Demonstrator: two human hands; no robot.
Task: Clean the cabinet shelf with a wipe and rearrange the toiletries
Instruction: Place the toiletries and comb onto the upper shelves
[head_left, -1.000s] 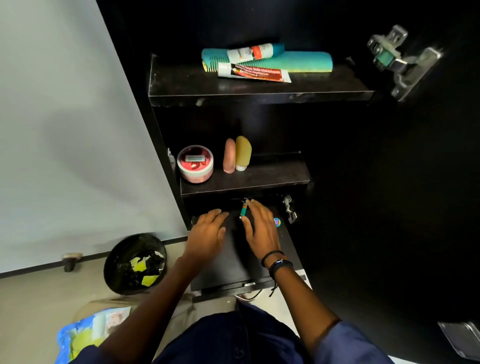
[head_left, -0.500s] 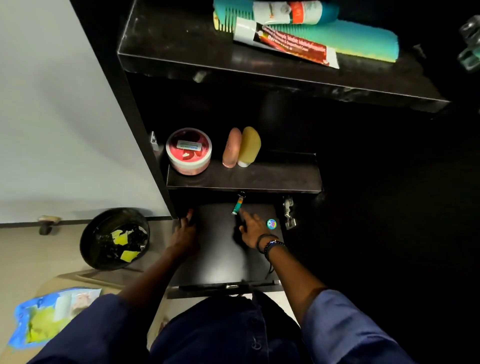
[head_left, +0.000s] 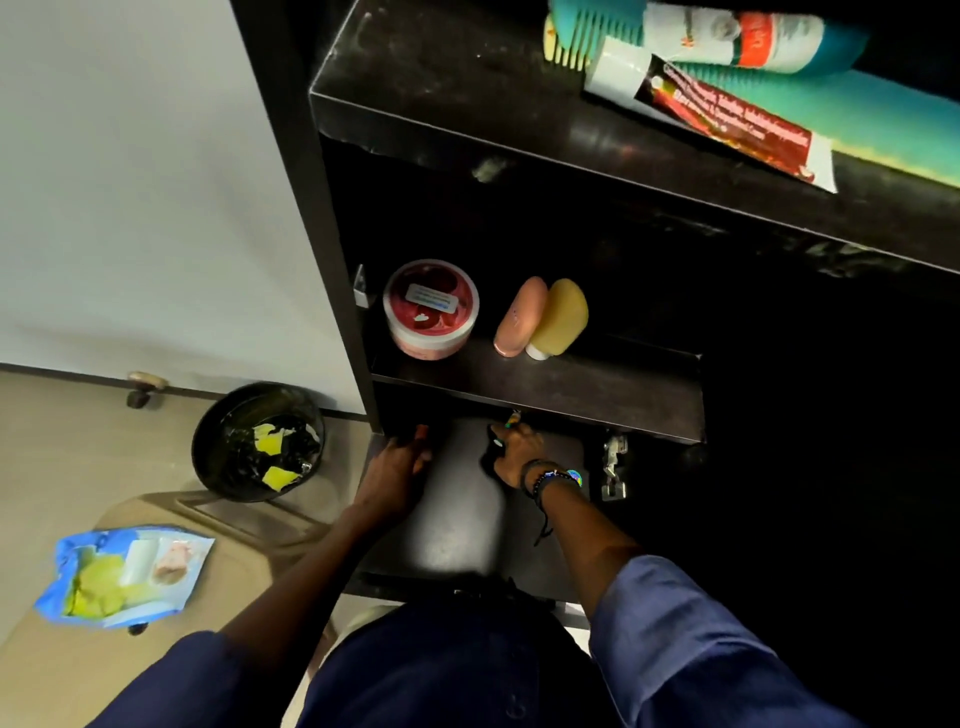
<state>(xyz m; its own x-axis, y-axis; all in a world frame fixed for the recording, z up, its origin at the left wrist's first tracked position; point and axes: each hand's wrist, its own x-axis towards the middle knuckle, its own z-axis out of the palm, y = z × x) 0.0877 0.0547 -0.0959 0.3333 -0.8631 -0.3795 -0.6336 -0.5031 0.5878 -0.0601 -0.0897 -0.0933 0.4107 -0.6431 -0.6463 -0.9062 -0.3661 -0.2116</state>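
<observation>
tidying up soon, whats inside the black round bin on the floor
The black round bin holds yellow scraps on a dark crumpled liner or material; anything beneath that is covered.

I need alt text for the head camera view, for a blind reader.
Both hands, left hand and right hand, reach under the middle shelf of a dark cabinet; that shelf holds a red jar and two small bottles.
</observation>
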